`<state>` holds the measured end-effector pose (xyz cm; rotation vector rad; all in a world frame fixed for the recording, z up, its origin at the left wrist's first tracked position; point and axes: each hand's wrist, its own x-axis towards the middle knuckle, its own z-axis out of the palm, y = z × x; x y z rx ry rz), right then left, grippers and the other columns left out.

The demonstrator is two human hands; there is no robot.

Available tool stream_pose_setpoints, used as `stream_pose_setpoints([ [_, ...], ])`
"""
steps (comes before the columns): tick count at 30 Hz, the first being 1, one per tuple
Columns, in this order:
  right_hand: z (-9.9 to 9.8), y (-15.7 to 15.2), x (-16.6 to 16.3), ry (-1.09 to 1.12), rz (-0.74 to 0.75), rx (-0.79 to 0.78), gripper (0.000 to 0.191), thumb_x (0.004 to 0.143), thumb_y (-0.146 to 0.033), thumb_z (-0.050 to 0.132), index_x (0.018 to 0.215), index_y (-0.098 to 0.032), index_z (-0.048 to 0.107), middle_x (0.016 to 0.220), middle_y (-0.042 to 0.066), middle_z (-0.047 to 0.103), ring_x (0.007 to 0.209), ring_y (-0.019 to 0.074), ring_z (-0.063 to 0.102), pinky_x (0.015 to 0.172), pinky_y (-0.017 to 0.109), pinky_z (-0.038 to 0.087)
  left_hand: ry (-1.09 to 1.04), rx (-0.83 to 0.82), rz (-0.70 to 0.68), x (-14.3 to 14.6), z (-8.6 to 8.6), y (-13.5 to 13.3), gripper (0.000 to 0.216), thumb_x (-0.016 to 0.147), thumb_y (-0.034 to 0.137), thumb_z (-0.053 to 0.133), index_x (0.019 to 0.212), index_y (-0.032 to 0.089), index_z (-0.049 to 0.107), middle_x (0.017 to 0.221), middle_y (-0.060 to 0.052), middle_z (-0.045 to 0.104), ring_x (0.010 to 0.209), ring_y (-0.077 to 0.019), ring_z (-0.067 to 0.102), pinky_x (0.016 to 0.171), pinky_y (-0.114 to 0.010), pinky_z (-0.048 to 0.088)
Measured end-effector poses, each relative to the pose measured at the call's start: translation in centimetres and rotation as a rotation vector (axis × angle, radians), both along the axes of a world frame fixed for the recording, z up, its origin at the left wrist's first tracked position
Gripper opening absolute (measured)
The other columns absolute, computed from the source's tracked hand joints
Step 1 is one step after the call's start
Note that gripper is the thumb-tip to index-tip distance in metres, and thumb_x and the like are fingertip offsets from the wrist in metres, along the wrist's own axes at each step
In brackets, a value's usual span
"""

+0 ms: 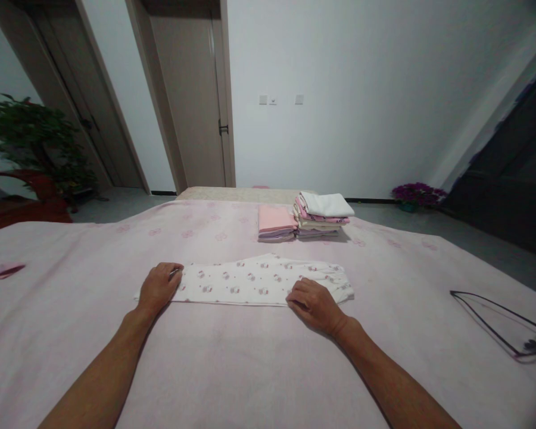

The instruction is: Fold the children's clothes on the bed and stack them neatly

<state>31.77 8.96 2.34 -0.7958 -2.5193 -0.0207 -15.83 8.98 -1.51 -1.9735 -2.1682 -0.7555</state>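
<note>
A small white garment with a little printed pattern lies folded into a long strip on the pink bedsheet. My left hand rests on its left end, fingers curled and gripping the edge of the cloth. At the right end, my right hand lies on the near edge of the garment, fingers bent and pressed down on the fabric. Both forearms reach in from the bottom of the view.
Two stacks of folded clothes stand further back: a pink one and a taller mixed one topped with white. A dark wire hanger lies at the right. A potted plant, doors and a wall stand behind.
</note>
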Motion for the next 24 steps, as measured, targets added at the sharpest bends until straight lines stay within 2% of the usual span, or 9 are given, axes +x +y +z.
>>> stream_pose_setpoints([
  [5, -0.2, -0.3, -0.4, -0.055, -0.003, 0.06, 0.018, 0.096, -0.022, 0.055, 0.081, -0.02, 0.065, 0.079, 0.004, 0.06, 0.078, 0.0179, 0.05, 0.078, 0.033, 0.037, -0.02, -0.045, 0.056, 0.2, 0.4, -0.2, 0.038, 0.09, 0.038, 0.043, 0.108, 0.019, 0.071, 0.113, -0.01, 0.069, 0.108, -0.0259, 0.062, 0.1, -0.037, 0.046],
  [10, -0.6, -0.4, -0.9, -0.067, -0.045, 0.099, 0.02, 0.095, -0.017, 0.053, 0.078, -0.019, 0.061, 0.079, 0.004, 0.059, 0.075, 0.0174, 0.047, 0.076, 0.032, 0.035, -0.031, -0.064, 0.052, 0.0, 0.3, -0.1, 0.037, 0.089, 0.037, 0.043, 0.108, 0.02, 0.071, 0.114, -0.009, 0.069, 0.11, -0.0259, 0.061, 0.103, -0.037, 0.045],
  [20, -0.2, -0.4, -0.7, 0.015, 0.005, 0.037, 0.013, 0.092, -0.014, 0.051, 0.081, -0.02, 0.056, 0.08, 0.004, 0.057, 0.077, 0.0182, 0.047, 0.077, 0.032, 0.037, -0.041, -0.064, 0.031, -0.4, 0.1, 0.1, 0.038, 0.09, 0.035, 0.042, 0.107, 0.019, 0.072, 0.113, -0.01, 0.069, 0.111, -0.0259, 0.061, 0.105, -0.038, 0.044],
  [24, 0.1, -0.6, -0.7, -0.019, 0.062, 0.026, 0.017, 0.094, -0.014, 0.049, 0.079, -0.02, 0.055, 0.079, 0.004, 0.057, 0.075, 0.0178, 0.046, 0.075, 0.032, 0.036, -0.047, -0.077, 0.05, -0.3, 0.1, 0.1, 0.037, 0.09, 0.035, 0.042, 0.107, 0.02, 0.071, 0.115, -0.009, 0.069, 0.111, -0.0257, 0.06, 0.104, -0.038, 0.044],
])
